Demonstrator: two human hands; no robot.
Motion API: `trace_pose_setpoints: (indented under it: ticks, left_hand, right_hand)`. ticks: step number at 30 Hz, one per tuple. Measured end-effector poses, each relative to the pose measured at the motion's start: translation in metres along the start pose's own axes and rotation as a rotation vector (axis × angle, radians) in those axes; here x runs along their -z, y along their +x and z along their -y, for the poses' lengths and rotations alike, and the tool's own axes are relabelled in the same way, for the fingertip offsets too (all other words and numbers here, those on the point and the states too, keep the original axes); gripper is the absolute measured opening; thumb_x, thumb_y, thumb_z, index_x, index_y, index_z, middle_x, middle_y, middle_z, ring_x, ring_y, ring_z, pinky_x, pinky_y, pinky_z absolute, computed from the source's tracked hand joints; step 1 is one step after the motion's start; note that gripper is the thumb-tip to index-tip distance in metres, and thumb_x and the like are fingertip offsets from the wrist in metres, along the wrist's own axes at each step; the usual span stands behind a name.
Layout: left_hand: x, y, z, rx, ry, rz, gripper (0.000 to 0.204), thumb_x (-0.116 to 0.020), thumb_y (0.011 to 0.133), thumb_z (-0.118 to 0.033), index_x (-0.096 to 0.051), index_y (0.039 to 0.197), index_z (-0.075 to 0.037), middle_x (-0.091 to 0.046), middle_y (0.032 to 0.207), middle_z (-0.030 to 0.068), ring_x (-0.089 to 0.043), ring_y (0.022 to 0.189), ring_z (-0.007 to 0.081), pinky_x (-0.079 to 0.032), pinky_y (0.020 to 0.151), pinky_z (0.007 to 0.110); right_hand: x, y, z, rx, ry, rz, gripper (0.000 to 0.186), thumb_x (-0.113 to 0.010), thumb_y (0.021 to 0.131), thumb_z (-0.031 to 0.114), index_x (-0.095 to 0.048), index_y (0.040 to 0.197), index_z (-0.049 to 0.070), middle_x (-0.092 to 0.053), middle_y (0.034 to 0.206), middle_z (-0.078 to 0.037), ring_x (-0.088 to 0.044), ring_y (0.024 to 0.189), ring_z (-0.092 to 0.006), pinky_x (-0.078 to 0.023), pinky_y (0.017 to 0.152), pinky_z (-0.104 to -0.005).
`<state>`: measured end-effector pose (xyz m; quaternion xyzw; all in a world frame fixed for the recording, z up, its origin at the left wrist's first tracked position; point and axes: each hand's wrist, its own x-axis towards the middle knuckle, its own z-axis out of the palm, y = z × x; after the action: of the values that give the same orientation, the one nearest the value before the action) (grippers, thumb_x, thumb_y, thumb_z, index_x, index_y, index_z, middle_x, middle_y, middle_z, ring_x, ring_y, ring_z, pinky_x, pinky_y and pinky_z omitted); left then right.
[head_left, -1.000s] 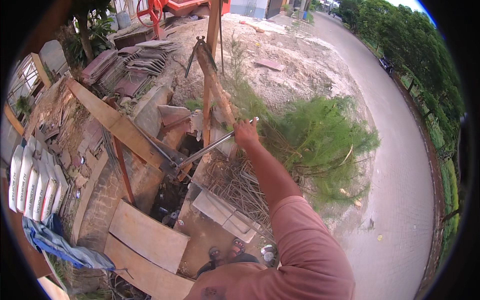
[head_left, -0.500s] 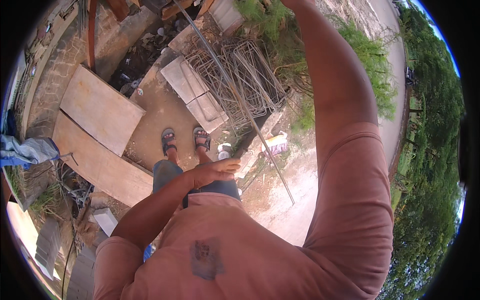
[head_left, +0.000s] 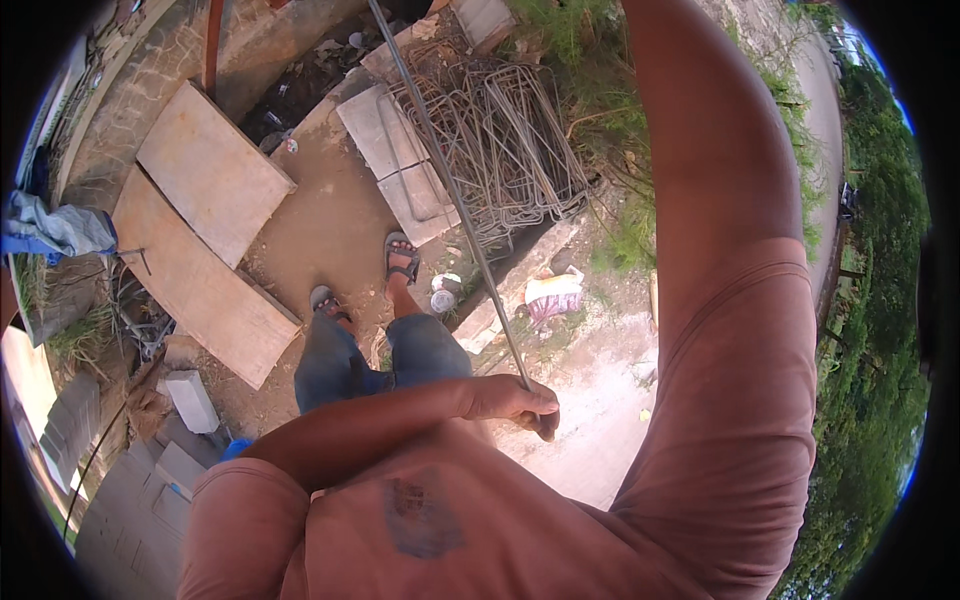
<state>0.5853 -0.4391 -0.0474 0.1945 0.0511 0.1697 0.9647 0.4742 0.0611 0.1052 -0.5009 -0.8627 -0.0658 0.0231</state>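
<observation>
A long thin metal rod [head_left: 452, 185] runs from the upper edge of the view down toward my body. My left hand [head_left: 515, 402] is closed around its lower end, in front of my shirt, with the left forearm lying across my waist. My right arm [head_left: 722, 140] is stretched forward past the upper edge, so the right hand is out of sight. Beneath the rod lies a heap of bent metal frames [head_left: 510, 145], beside grey slabs [head_left: 397, 160].
Two wide boards [head_left: 215, 170] lie to the left of my sandalled feet. A white and purple bag [head_left: 555, 295] and a small round container [head_left: 442, 300] rest on the ground. Green bushes [head_left: 585, 60] grow ahead. A grey block [head_left: 191, 402] sits at lower left.
My left hand has moved right and closed on the rod's lower end. My right hand has passed out of view at the top. One foot has stepped back.
</observation>
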Motion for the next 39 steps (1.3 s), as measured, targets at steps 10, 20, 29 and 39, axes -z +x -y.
trace_pose_setpoints:
  ticks: [10, 20, 29, 39]
  left_hand:
    - [-0.027, -0.089, 0.047, -0.102, -0.046, -0.410, 0.044, -0.043, 0.100, -0.037, -0.058, 0.076, -0.003, -0.061, 0.071, 0.0082, -0.061, 0.073, 0.0230, -0.047, 0.075, 0.038]
    - [-0.050, -0.349, 0.089, -0.007, 0.676, -1.703, 0.039, -0.048, 0.096, -0.035, -0.060, 0.083, 0.000, -0.066, 0.074, 0.0086, -0.065, 0.080, 0.0243, -0.046, 0.080, 0.039]
    - [-0.064, -0.366, 0.071, -0.077, 0.859, -2.103, 0.041, -0.054, 0.094, -0.039, -0.060, 0.081, -0.001, -0.060, 0.070, 0.0205, -0.059, 0.066, 0.0365, -0.044, 0.063, 0.044]
    - [-0.086, -0.395, 0.061, 0.019, 0.878, -2.097, 0.038, -0.055, 0.093, -0.035, -0.060, 0.078, -0.001, -0.056, 0.062, 0.0176, -0.056, 0.058, 0.0298, -0.044, 0.059, 0.041]
  right_hand:
    - [-0.060, -0.002, -0.060, -0.025, -0.195, -0.061, 0.044, -0.053, 0.085, 0.032, -0.051, 0.125, 0.015, -0.062, 0.119, -0.018, -0.056, 0.115, -0.0378, -0.042, 0.097, -0.0534]
    - [-0.047, -0.164, 0.050, -0.148, 0.014, -0.090, 0.049, -0.050, 0.089, 0.051, -0.053, 0.108, 0.005, -0.065, 0.104, -0.023, -0.061, 0.102, -0.0425, -0.045, 0.088, -0.0560]
    - [-0.020, -0.188, 0.052, -0.139, 0.164, -0.003, 0.042, -0.051, 0.092, 0.045, -0.054, 0.104, 0.005, -0.066, 0.095, -0.020, -0.063, 0.094, -0.0392, -0.046, 0.081, -0.0531]
    - [-0.032, -0.189, 0.050, -0.175, 0.346, 0.118, 0.046, -0.059, 0.086, 0.049, -0.064, 0.101, 0.005, -0.067, 0.088, -0.019, -0.065, 0.087, -0.0374, -0.050, 0.077, -0.0489]
